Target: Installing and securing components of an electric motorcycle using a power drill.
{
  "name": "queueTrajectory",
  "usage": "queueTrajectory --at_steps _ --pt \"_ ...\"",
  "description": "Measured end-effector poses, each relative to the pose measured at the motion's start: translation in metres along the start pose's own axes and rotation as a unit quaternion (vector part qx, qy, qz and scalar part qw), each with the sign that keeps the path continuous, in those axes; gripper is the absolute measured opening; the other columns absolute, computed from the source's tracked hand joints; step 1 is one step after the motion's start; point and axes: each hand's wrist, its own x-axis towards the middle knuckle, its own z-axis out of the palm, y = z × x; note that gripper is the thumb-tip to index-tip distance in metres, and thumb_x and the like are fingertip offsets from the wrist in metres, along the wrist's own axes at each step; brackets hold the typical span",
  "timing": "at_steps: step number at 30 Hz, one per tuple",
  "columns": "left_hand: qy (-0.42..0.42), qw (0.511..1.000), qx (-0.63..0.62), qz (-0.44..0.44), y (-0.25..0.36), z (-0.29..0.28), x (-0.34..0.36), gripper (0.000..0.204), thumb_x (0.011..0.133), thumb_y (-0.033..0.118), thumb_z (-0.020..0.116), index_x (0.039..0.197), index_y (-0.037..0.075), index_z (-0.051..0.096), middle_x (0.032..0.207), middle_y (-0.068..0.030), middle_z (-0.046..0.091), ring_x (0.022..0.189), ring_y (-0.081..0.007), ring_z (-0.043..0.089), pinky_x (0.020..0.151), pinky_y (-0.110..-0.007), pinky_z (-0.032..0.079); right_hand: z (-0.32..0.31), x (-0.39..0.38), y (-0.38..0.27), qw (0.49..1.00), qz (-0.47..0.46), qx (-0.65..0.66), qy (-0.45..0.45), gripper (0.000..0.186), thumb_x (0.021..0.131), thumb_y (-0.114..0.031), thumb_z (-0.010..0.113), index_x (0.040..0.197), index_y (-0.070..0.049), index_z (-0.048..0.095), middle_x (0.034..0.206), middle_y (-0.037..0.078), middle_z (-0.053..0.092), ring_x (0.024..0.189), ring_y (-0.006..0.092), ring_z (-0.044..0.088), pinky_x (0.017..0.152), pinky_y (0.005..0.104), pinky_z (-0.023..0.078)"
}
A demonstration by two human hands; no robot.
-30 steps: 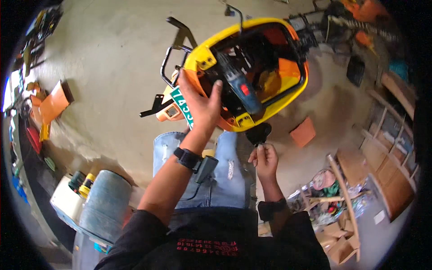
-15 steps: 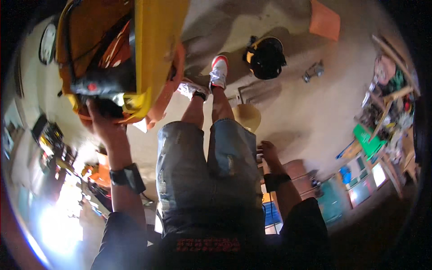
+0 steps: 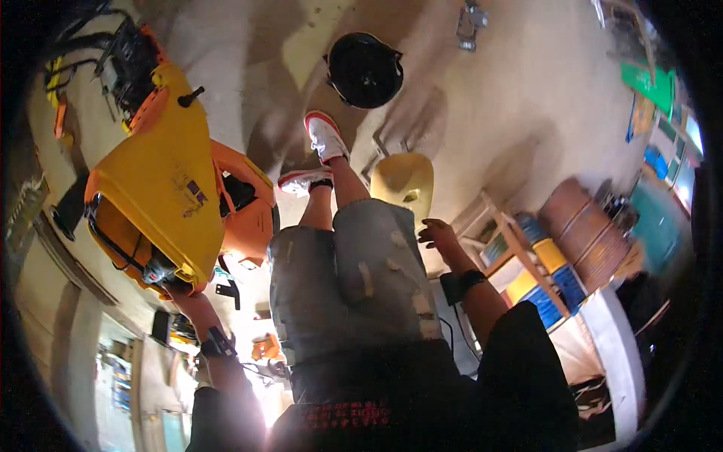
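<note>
Yellow scooter shell (image 3: 162,177) shifts down-left in view. Left hand (image 3: 174,289) at its edge, grip hidden, can't tell; right hand (image 3: 443,235) empty, fingers loosely apart. Best steady shell gently.

Left head fisheye, looking steeply down; wearer's black shirt (image 3: 407,384) close at lower edge, floor (image 3: 520,83) beyond

Black tub (image 3: 365,70), small metal part (image 3: 470,26) apart on floor (image 3: 527,98); rusty barrel (image 3: 584,230), green panel (image 3: 649,89) farther right.
</note>
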Motion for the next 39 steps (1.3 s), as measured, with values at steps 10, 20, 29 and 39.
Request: queueTrajectory --at_steps 10,20,29,39 --pt "-0.022 0.98 0.174 0.093 -0.016 -0.066 0.034 0.052 0.094 0.037 0.043 0.132 0.003 0.035 0.125 -0.0101 0.049 0.111 -0.021 0.049 0.097 -0.035 0.036 0.017 -0.055 0.115 0.986 0.115 -0.111 0.05 0.027 0.088 -0.018 0.041 0.078 -0.003 0.062 0.076 0.014 0.062 0.063 0.0209 0.06 0.06 0.0327 0.049" --pt "0.11 0.981 -0.143 0.072 0.005 0.003 0.0 0.045 0.087 0.021 0.06 0.126 0.012 0.039 0.11 -0.004 0.054 0.092 -0.0157 0.054 0.077 -0.031 0.047 0.011 0.031 0.018 0.71 -0.28 -0.644 -0.05 0.023 0.08 -0.015 0.051 0.095 -0.001 0.06 0.083 0.015 0.062 0.066 0.0255 0.063 0.056 0.0356 0.051" --pt "0.221 0.958 -0.143 0.114 0.035 0.03 -0.011 0.052 0.084 0.011 0.062 0.125 0.006 0.031 0.112 -0.0096 0.048 0.098 -0.0181 0.049 0.084 -0.03 0.042 0.223 -0.06 -0.226 0.666 -0.464 -0.582 -0.045 0.014 0.091 -0.008 0.048 0.101 -0.001 0.055 0.072 0.007 0.059 0.066 0.0132 0.057 0.063 0.0254 0.045" --pt "0.156 0.987 0.025 0.025 -0.049 -0.106 -0.124 0.042 0.09 0.019 0.053 0.126 0.001 0.041 0.121 -0.0177 0.051 0.11 -0.0259 0.052 0.091 -0.036 0.042 0.602 -0.208 -0.207 0.546 -0.65 -0.397 -0.349 0.021 0.091 -0.012 0.049 0.106 0.001 0.055 0.093 0.014 0.063 0.086 0.0233 0.063 0.074 0.0307 0.049"
